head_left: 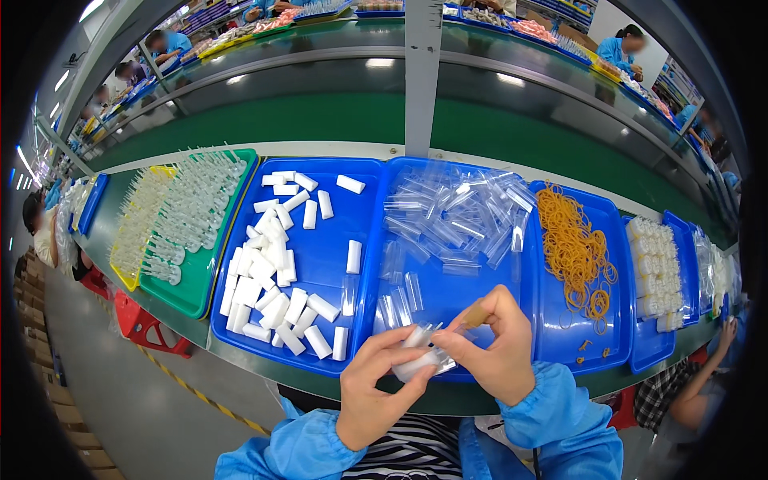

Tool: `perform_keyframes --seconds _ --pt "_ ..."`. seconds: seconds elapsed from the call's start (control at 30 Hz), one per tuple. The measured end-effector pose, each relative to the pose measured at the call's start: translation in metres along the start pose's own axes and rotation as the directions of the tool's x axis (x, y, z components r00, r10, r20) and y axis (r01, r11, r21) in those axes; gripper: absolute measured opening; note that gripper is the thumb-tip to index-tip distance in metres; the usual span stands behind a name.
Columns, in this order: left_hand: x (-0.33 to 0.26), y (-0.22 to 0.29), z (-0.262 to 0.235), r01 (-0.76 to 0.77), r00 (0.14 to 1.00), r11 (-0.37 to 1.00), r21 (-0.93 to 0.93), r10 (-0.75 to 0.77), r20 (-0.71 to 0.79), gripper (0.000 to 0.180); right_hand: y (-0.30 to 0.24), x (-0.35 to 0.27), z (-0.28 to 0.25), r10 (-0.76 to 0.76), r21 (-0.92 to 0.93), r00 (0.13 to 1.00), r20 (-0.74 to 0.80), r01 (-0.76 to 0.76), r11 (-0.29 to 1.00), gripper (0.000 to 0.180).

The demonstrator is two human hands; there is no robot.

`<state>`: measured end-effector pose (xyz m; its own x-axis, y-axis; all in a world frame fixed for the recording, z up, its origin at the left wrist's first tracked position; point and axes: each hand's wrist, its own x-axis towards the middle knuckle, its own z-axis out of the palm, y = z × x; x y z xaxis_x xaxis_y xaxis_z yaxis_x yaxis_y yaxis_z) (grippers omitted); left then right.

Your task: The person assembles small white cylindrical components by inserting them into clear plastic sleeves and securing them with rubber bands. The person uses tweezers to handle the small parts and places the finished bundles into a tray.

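Note:
My left hand [382, 390] is closed around a white cylindrical piece [418, 365], with clear plastic beside it. From the right, my right hand [500, 346] pinches a small clear plastic piece at the same spot, thumb and forefinger together; its exact shape is partly hidden by the fingers. A tan cover [475, 315] shows at a fingertip of the right hand. Both hands work over the front edge of a blue tray [480, 292], which holds a heap of clear plastic tubes [460, 210] at its back and several loose ones nearer my left hand.
To the left, a blue tray [324, 260] holds white cylinders [268, 264]; beyond it stands a green tray [200, 276] of thin translucent parts [196, 200]. Rightward are rubber bands [568, 240] in a blue tray and stacked whitish parts [654, 268]. A metal post [422, 80] rises behind.

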<state>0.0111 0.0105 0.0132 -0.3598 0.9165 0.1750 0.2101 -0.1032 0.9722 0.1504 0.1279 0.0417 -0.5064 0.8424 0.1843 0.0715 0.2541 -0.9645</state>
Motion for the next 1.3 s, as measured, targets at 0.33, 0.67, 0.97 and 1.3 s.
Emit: perform_keyframes --seconds 0.33,0.67,0.97,1.3 --pt "0.003 0.004 0.003 0.158 0.986 0.954 -0.253 -0.165 -0.005 0.027 0.006 -0.008 0.009 -0.033 0.095 0.993 -0.113 0.044 0.994 0.037" --pt "-0.003 -0.001 -0.001 0.082 0.997 0.989 -0.127 -0.081 0.017 0.034 0.004 0.001 0.005 0.047 -0.026 0.992 0.120 -0.044 0.999 0.039" --pt "-0.001 0.013 -0.002 0.031 0.995 0.998 -0.052 -0.026 0.096 0.058 -0.023 0.000 0.005 -0.326 -0.664 0.897 0.299 0.441 0.604 0.076" --pt "-0.002 0.014 -0.008 0.353 0.932 0.709 -0.611 -0.325 0.161 0.054 -0.018 0.003 -0.013 -0.398 -0.462 0.860 0.320 0.508 0.726 0.064"
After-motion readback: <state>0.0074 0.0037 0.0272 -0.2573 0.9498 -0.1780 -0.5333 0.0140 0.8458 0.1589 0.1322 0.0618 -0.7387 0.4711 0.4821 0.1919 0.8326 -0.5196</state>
